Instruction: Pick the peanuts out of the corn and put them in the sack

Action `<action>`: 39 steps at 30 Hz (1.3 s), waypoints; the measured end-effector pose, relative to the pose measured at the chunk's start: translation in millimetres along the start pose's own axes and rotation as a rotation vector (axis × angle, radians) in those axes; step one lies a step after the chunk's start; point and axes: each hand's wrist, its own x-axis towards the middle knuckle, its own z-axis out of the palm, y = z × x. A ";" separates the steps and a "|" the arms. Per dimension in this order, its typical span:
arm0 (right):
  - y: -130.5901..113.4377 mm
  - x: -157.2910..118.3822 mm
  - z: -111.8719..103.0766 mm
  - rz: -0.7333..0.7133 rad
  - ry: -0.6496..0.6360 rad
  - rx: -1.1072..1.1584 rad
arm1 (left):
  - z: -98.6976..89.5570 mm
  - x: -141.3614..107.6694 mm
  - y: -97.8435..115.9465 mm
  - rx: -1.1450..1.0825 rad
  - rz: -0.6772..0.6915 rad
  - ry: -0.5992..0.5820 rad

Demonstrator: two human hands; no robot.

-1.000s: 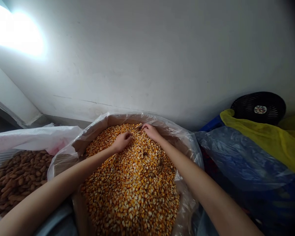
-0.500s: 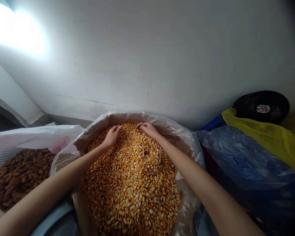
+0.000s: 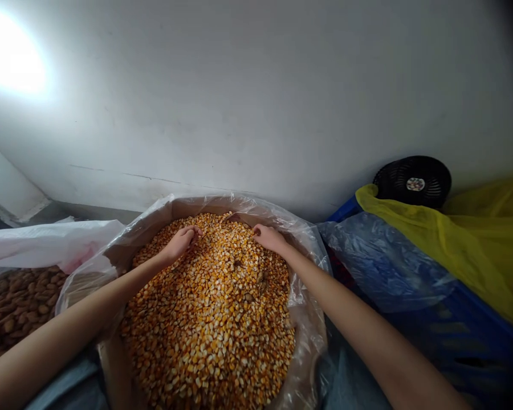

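A large heap of yellow-orange corn kernels (image 3: 209, 319) fills a clear plastic bag lining (image 3: 305, 239) inside a brown sack in front of me. My left hand (image 3: 182, 242) is over the far left part of the corn, its fingers curled in. To the right, my right hand (image 3: 270, 238) is low at the far right of the heap, fingers bent together near the kernels. What either hand holds, if anything, is too small or hidden to make out. Several darker clumps (image 3: 248, 296) lie among the kernels.
At left, a white bag (image 3: 51, 242) holds brown shelled nuts, seemingly almonds (image 3: 21, 304). On the right are a blue plastic crate (image 3: 465, 341), a crumpled clear plastic sheet (image 3: 389, 262), yellow mesh cloth (image 3: 444, 228) and a black fan-like round grille (image 3: 414, 182). A pale wall (image 3: 239, 102) rises behind.
The view has swung right, shifting the scene leftward. Over the corn, my right hand has moved right and nearer me, away from the far edge. My left hand has come slightly nearer too.
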 end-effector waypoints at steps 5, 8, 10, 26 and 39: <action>-25.4 12.3 8.2 -0.038 0.035 -0.137 | 6.7 -4.8 -1.8 0.065 -0.080 0.014; -41.6 25.3 12.3 -0.037 0.006 -0.185 | 8.5 -8.3 -1.3 0.107 -0.066 0.035; -45.1 30.0 13.3 -0.023 -0.028 -0.199 | 8.2 -10.5 -0.9 0.147 -0.042 0.049; -11.3 -2.3 -15.5 -0.038 -0.102 0.030 | 69.1 91.9 27.9 1.195 0.121 -0.181; -34.2 -43.2 -0.6 -0.321 -0.153 -0.268 | 58.7 87.8 18.6 0.895 0.005 -0.098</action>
